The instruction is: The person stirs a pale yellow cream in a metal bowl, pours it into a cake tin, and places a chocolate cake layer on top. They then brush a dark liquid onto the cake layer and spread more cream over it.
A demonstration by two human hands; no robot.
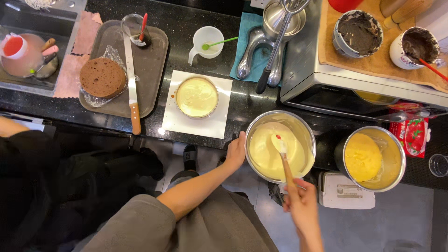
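- Steel mixing bowl w/ pale cream batter is sitting at the counter's front edge, partly overhanging it, just right of the white board.
- Spatula – wooden handle, white blade w/ a red mark – is dipping into the batter near the bowl's middle.
- Right hand is gripping the handle's lower end; fingers curled tight round it, thumb on top.
- Left hand is steadying the bowl at its left rim, fingers wrapped over the edge, pressed together.
- Step in hand, as I judge it: stirring/folding the batter, bowl braced. Next move prob. calls for a firm hold on the rim & scraping along the bowl wall w/o tipping it off the edge.
- Round cake ring, filled w/ the same pale cream, is resting on a white board, near the bowl, up-left.
- Second steel bowl w/ yellow mix is standing to the right, apart from the first.
- Further left: grey tray holding a brown sponge cake on cling film & a long knife.
- Back: white jug, whisk, oven w/ two chocolate-smeared bowls on top.
- Another person's dark sleeve is showing at far left.
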